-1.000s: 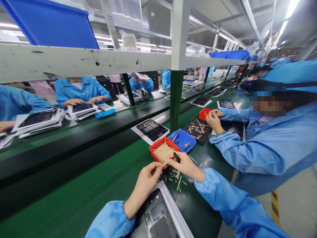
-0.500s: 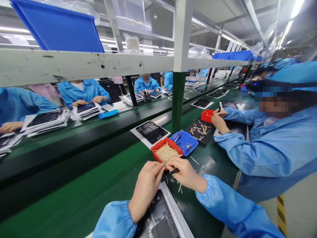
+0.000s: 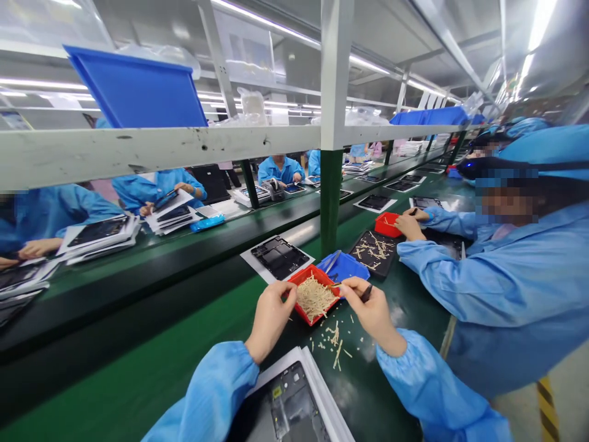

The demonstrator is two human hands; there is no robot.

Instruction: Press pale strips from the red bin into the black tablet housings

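A red plastic tray (image 3: pixel 313 299) full of pale, thin strips sits on the green belt between my hands. My left hand (image 3: pixel 269 321) curls at the tray's left rim, and I cannot tell whether it pinches anything. My right hand (image 3: pixel 369 310) is at the right rim, gripping a slim black tool (image 3: pixel 366 293) whose tip is hidden. Loose strips (image 3: pixel 335 342) lie on the dark mat below the tray. A tablet back housing (image 3: pixel 292 399) on white paper lies under my hands, nearest my left wrist.
A blue tray (image 3: pixel 343 267) and a black tray with strips (image 3: pixel 373 253) stand beyond the red tray. A co-worker's arm (image 3: pixel 478 279) reaches in at right. A white shelf rail (image 3: pixel 161 147) crosses overhead, with a blue bin (image 3: pixel 138 92) on it.
My hands have moved apart from their close position at the tray's near side to its left and right rims. The view has tilted, and more loose strips show on the mat.
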